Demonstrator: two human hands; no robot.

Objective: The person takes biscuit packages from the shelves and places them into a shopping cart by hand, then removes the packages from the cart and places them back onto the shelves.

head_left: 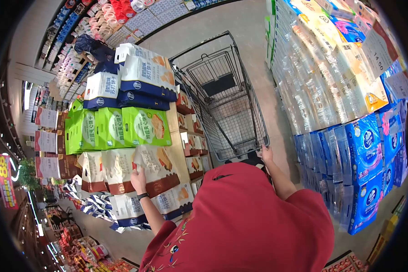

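My left hand (138,180) is at a row of white-and-brown biscuit bags (156,158) on the display, its fingers closed at the edge of one bag. A dark band circles that wrist. On the other side, my right hand (267,155) grips the near corner of a dark wire shopping cart (233,111), at its handle. The cart basket looks bare apart from a dark panel at its far end. Green biscuit bags (146,127) stand just beyond my left hand, and white-and-blue bags (172,199) lie nearer to me.
More white-and-blue biscuit bags (147,75) are piled at the far end of the display. Stacked tissue packs (367,147) in blue wrapping line the right side, under paler packs (331,77). A person in dark clothing (97,47) bends by the far-left shelves. Grey floor (258,27) runs ahead.
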